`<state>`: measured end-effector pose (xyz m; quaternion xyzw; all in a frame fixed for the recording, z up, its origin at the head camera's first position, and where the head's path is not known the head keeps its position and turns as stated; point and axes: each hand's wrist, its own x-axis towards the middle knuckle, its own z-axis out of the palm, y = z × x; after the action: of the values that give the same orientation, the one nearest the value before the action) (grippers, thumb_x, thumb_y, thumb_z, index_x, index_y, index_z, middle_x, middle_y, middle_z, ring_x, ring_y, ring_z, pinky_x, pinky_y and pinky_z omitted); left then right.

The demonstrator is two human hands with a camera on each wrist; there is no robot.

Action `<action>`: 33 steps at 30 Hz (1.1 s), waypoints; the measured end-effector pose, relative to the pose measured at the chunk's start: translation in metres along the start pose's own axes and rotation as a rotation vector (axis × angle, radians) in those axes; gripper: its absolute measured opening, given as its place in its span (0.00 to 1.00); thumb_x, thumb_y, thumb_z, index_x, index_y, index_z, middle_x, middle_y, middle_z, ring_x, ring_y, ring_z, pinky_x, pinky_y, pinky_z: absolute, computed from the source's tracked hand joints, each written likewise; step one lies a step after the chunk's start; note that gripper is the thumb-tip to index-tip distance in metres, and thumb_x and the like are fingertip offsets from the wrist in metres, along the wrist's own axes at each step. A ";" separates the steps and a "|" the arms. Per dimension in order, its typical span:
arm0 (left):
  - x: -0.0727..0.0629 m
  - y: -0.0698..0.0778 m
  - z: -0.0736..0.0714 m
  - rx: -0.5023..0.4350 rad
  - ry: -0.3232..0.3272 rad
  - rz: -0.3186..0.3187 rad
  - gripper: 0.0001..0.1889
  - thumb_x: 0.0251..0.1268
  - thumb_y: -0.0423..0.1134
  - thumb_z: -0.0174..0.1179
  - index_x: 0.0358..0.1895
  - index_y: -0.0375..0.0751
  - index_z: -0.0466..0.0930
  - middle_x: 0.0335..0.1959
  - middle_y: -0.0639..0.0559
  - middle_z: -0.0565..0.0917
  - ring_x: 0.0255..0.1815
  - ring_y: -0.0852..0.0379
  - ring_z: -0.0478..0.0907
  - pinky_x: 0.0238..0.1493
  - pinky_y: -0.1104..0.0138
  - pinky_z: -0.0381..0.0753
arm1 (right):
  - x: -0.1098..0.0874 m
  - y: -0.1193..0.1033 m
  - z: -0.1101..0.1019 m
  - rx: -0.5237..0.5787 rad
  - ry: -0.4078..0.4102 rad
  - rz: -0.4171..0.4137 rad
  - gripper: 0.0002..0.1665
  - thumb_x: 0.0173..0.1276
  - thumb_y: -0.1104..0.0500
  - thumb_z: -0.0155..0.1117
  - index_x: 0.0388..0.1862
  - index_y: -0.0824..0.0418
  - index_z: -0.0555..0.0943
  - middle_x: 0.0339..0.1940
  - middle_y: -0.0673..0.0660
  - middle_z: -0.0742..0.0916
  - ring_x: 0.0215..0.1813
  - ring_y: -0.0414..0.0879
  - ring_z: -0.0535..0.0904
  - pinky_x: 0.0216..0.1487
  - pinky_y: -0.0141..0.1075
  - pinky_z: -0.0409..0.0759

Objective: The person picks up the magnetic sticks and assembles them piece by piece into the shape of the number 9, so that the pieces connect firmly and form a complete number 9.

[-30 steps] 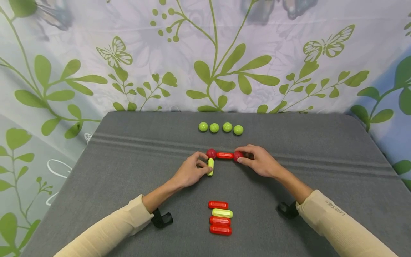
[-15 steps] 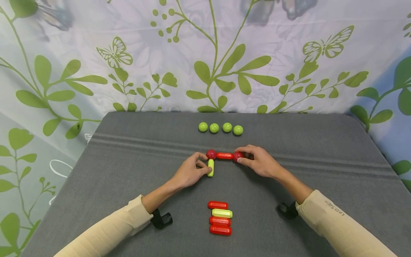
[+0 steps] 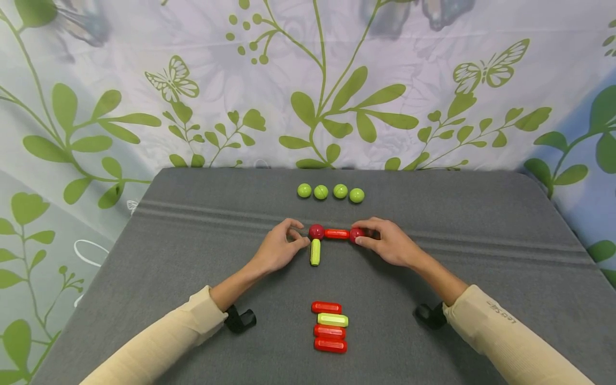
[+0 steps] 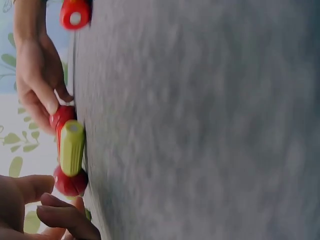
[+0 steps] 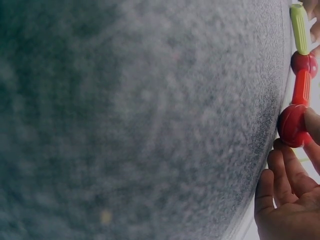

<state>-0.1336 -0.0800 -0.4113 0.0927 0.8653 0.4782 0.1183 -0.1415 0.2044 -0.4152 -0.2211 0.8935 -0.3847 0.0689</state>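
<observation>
On the grey cloth, a red stick (image 3: 337, 233) joins two dark red balls, the left ball (image 3: 316, 231) and the right ball (image 3: 356, 234). A yellow-green stick (image 3: 315, 252) extends from the left ball toward the person. My right hand (image 3: 392, 241) pinches the right ball between thumb and fingers. Just left of the left ball is my left hand (image 3: 281, 247), its fingers loosely bent and holding nothing. In the left wrist view the left thumb and fingers (image 4: 70, 220) stand spread near the left ball (image 4: 71, 181).
Behind the joined pieces, several light green balls (image 3: 340, 191) form a row. Nearer the person lie several loose sticks, red (image 3: 330, 345) and yellow-green (image 3: 333, 320). A patterned curtain (image 3: 269, 80) hangs behind the grey table (image 3: 192, 299).
My left hand has let go of the yellow-green stick and drawn back slightly to the left. The stick stays at the left ball. The right hand keeps its place on the right ball.
</observation>
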 end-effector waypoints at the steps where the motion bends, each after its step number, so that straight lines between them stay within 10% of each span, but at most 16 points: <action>1: 0.002 0.000 -0.002 0.008 0.009 0.005 0.17 0.69 0.40 0.61 0.56 0.37 0.75 0.36 0.51 0.83 0.28 0.55 0.74 0.36 0.61 0.72 | 0.000 0.000 0.000 0.000 0.000 0.001 0.18 0.70 0.61 0.65 0.57 0.65 0.81 0.39 0.53 0.81 0.37 0.46 0.72 0.37 0.39 0.71; 16: 0.031 -0.005 -0.023 0.143 0.089 0.108 0.17 0.71 0.39 0.59 0.58 0.36 0.75 0.38 0.48 0.83 0.28 0.52 0.74 0.36 0.59 0.71 | 0.000 0.001 0.000 -0.001 0.002 0.003 0.18 0.70 0.61 0.65 0.57 0.65 0.81 0.38 0.53 0.80 0.37 0.47 0.72 0.37 0.40 0.70; 33: 0.068 0.006 -0.018 0.158 0.131 0.038 0.21 0.71 0.40 0.60 0.64 0.40 0.72 0.49 0.41 0.78 0.38 0.45 0.74 0.41 0.55 0.72 | 0.001 0.002 -0.001 0.007 -0.003 -0.003 0.19 0.70 0.60 0.65 0.58 0.65 0.81 0.38 0.52 0.81 0.36 0.46 0.72 0.37 0.39 0.71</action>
<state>-0.2033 -0.0724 -0.4046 0.0868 0.9041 0.4160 0.0446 -0.1435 0.2059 -0.4161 -0.2225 0.8918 -0.3877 0.0703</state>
